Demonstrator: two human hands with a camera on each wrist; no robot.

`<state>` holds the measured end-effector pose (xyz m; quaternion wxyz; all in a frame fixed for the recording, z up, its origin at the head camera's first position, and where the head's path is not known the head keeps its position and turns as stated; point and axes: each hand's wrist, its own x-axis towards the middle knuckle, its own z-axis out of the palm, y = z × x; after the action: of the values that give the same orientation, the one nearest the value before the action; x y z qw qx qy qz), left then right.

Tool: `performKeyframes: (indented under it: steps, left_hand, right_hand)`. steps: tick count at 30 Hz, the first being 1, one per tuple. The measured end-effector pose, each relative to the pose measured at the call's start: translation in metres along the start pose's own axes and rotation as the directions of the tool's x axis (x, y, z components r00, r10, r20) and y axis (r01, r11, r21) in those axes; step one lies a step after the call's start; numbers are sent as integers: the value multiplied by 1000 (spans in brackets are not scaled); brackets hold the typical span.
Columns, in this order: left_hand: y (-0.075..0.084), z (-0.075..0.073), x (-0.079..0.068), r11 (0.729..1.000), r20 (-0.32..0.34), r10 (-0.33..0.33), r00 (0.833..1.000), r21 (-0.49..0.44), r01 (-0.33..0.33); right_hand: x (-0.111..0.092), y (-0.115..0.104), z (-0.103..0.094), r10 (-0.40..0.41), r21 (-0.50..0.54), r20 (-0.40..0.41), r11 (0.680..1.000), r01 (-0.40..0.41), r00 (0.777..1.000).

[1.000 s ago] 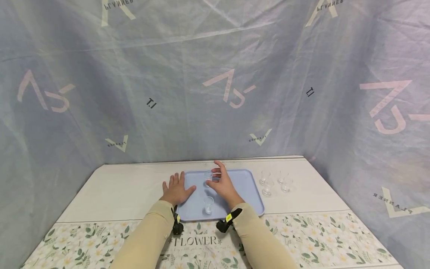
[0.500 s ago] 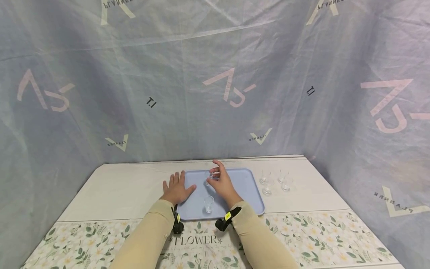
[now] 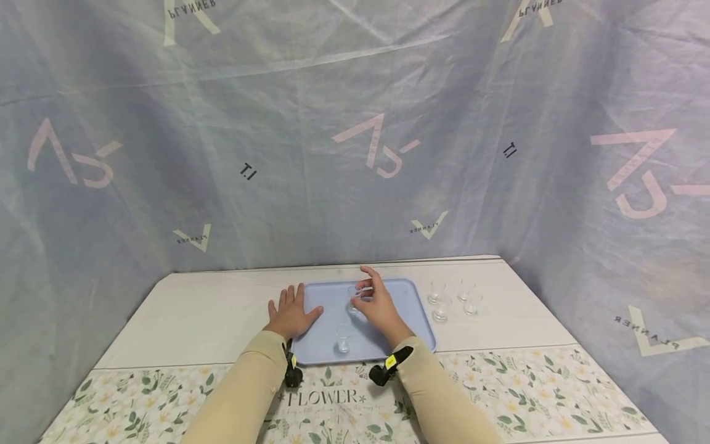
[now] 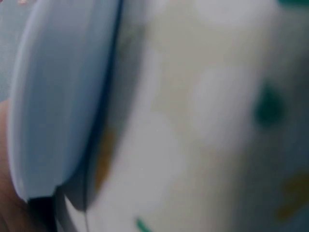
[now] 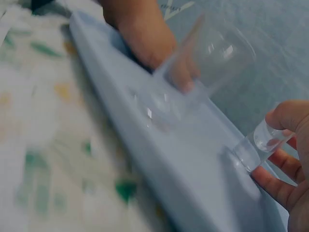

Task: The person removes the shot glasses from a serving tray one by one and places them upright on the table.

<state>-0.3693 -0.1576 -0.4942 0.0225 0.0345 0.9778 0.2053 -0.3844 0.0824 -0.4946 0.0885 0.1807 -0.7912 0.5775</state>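
Observation:
My right hand (image 3: 383, 311) pinches a small clear shot glass (image 3: 353, 303) between thumb and fingers, over the far middle part of a light blue tray (image 3: 402, 308). In the right wrist view the base of the held shot glass (image 5: 246, 153) is close to the tray's surface. Nearer to me, a second clear shot glass (image 3: 344, 340) stands upright on the tray. My left hand (image 3: 291, 317) rests with spread, straight fingers at the tray's left edge, its thumb reaching over the rim. The left wrist view mostly catches the blurred tray rim (image 4: 58, 106) and the patterned cloth.
Several more clear shot glasses (image 3: 442, 309) stand in a group on the white table to the right of the tray. A floral cloth band (image 3: 532, 394) runs along the table's front. Grey fabric curtain (image 3: 310, 185) closes off the back and both sides.
My right hand has moved slightly to the right, and the shot glass it holds moved with it. The left hand, the tray and the other glasses stay where they were.

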Motion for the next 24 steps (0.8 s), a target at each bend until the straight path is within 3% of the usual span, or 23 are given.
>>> performKeyframes:
  steps: [11, 17, 24]
  left_hand:
    - [0, -3, -3, 999, -15, 16, 1000, -27, -17]
    - [0, 1, -1, 1000, 11, 12, 1000, -23, -12]
    - [-1, 1, 1, 1000, -6, 17, 1000, -18, -17]
  right_hand:
    - [-15, -1, -35, -85, -34, -12, 996, 84, 996]
    - [-26, -5, -58, -86, -47, 14, 995, 87, 996]
    - [-42, -16, -81, -79, -14, 12, 997, 79, 997]
